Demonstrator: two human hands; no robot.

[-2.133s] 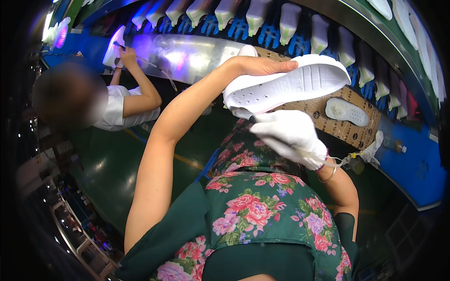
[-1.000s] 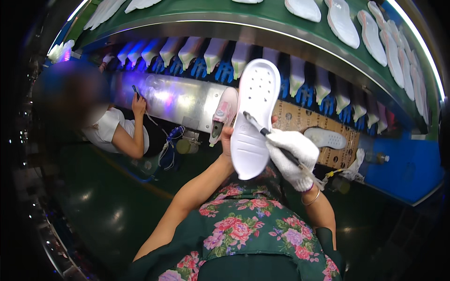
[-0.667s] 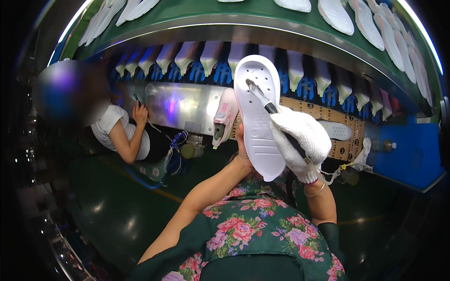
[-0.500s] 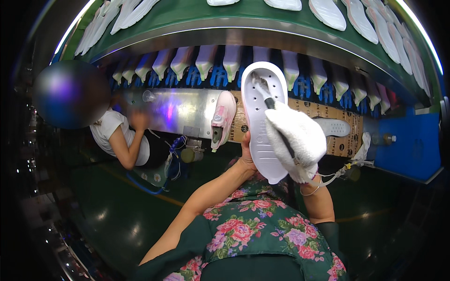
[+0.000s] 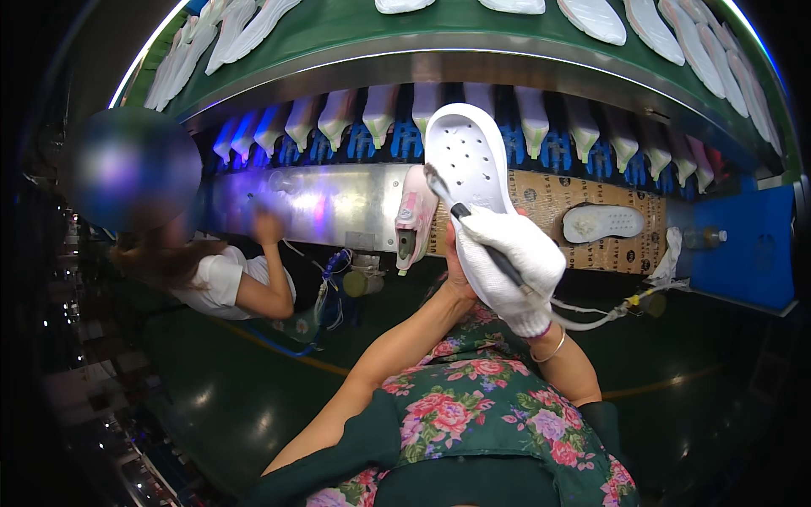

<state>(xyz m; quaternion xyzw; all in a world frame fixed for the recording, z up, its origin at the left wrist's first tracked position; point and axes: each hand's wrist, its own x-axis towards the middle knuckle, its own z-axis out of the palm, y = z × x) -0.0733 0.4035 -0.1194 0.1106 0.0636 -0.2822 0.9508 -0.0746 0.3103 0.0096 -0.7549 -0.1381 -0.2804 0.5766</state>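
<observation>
- Sole [image 5: 469, 160] upright now, was flat 2 s ago; left hand [image 5: 452, 262] grips it from behind.
- Right hand [image 5: 511, 262], gloved, holds brush [image 5: 469, 224], tip now on sole.

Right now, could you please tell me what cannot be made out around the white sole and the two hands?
- Left hand, head view: mostly hidden behind the white sole; only thumb and wrist show.
- Lower end of the sole: covered by the gloved right hand.
- Tip of the thin tool: too small to tell whether it touches the sole.
- Soles on the green belt: cut off by the top edge.
- Co-worker's raised hand: motion-blurred.
</observation>
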